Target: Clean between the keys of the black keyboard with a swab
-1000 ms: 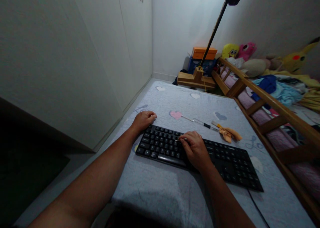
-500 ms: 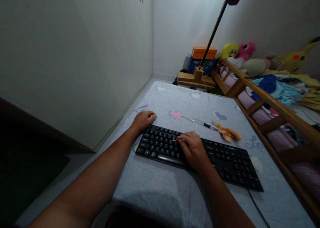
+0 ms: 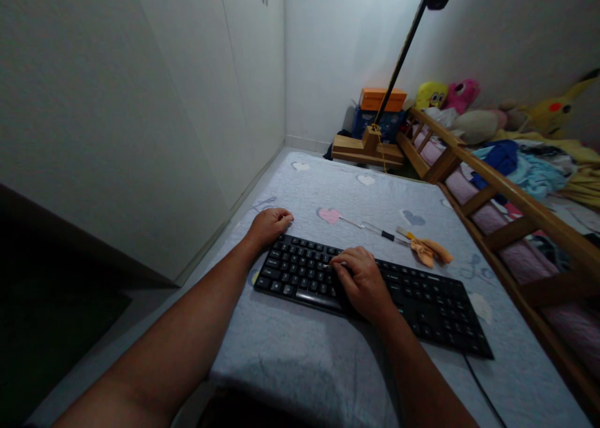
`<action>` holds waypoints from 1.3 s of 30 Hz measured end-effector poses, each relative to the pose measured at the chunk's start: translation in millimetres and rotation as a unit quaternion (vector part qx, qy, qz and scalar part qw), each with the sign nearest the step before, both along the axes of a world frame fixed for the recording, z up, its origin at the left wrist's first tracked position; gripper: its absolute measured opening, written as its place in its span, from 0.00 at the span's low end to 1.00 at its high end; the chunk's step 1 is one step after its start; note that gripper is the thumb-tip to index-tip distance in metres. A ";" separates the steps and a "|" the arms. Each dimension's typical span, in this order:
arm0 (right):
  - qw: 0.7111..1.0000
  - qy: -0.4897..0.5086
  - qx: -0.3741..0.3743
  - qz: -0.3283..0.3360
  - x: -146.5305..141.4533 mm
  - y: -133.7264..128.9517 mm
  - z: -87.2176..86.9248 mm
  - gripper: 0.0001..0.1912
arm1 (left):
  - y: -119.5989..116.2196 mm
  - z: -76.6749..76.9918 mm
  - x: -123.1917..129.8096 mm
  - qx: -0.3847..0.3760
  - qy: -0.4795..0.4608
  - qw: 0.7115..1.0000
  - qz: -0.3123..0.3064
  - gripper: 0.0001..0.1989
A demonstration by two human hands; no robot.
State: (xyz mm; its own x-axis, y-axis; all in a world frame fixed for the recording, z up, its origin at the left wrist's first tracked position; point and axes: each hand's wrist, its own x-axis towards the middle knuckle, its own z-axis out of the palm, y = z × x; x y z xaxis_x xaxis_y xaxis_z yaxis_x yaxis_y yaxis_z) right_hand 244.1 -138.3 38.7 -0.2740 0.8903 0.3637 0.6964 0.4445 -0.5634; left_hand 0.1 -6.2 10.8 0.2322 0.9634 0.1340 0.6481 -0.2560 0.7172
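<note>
A black keyboard lies at a slant on the bed-like surface with a pale heart-patterned cover. At its far left corner rests my left hand, fingers closed together; whether anything is between them is hidden. My right hand is over the middle of the keys, closed in a pinch on a thin white-tipped stick that looks like a cotton swab. Beyond the keyboard lie a thin metal rod, a slim tool with a black grip, a yellow-handled brush and an orange cloth.
A cable runs from the keyboard's near right side. Along the right stands a wooden rail, with clothes and plush toys behind it. A wooden stand with a dark pole is at the far end; a white cabinet borders the left.
My right hand has shifted very slightly over the keys, and less of the swab's white tip shows. My left hand and the keyboard are still.
</note>
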 end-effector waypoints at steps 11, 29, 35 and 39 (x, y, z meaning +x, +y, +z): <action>1.000 -0.010 0.004 -0.024 1.4 1.1 -1.7 0.09 | -1.6 2.7 1.0 -0.007 0.006 1.000 0.001 0.17; 0.998 -0.032 0.025 -0.045 8.4 -1.0 0.6 0.08 | -2.1 2.1 0.6 -0.005 0.000 1.000 0.000 0.18; 0.999 -0.031 0.023 -0.034 7.1 -2.3 2.7 0.09 | -1.8 1.9 0.1 -0.001 0.003 1.000 -0.003 0.17; 0.999 -0.027 0.016 -0.019 6.0 -3.8 5.6 0.09 | -2.1 2.6 0.5 -0.002 -0.004 1.000 -0.003 0.17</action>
State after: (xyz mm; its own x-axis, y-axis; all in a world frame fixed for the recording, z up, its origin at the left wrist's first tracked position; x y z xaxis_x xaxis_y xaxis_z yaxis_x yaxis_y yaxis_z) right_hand 250.1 -142.1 44.3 -0.2609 0.8880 0.3786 0.7416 0.4354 -0.5103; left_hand 0.6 -8.3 13.4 0.2364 0.9627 0.1320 0.6417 -0.2567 0.7227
